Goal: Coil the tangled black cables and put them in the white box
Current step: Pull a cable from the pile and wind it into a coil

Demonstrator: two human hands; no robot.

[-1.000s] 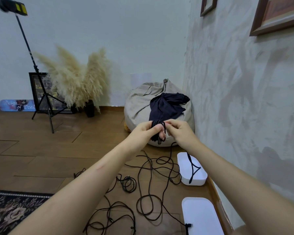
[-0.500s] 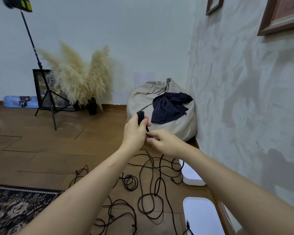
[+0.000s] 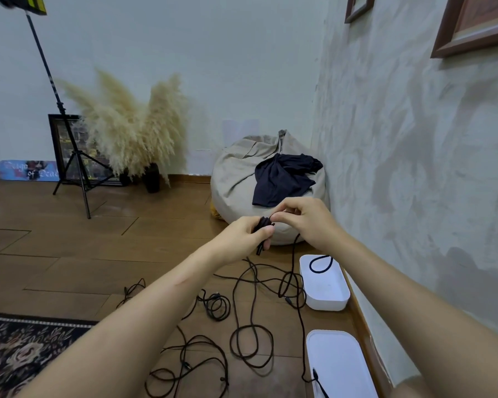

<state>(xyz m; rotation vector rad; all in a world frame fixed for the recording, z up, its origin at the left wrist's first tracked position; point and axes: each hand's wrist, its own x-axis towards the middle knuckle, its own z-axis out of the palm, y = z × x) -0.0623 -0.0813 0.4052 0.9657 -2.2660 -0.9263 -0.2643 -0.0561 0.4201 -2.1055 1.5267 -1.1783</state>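
Observation:
My left hand (image 3: 246, 235) grips a small bundle of coiled black cable (image 3: 263, 224) held out in front of me. My right hand (image 3: 305, 218) pinches the cable strand at the top of that bundle. From the bundle a strand hangs down toward the floor. Several tangled black cables (image 3: 250, 317) lie loose on the wooden floor below my arms. The white box (image 3: 327, 294) stands open by the wall, with a loop of black cable (image 3: 319, 264) lying over its far end.
A white lid (image 3: 339, 366) lies on the floor nearer me, by the wall. A beige beanbag (image 3: 236, 179) with a dark cloth stands in the corner. A light stand (image 3: 78, 165), pampas grass and a patterned rug (image 3: 18, 349) are to the left.
Both hands have come together again at about the same height. My right hand rose from below the bundle to its top, carrying the strand round it. The cable loop now lies in the box end.

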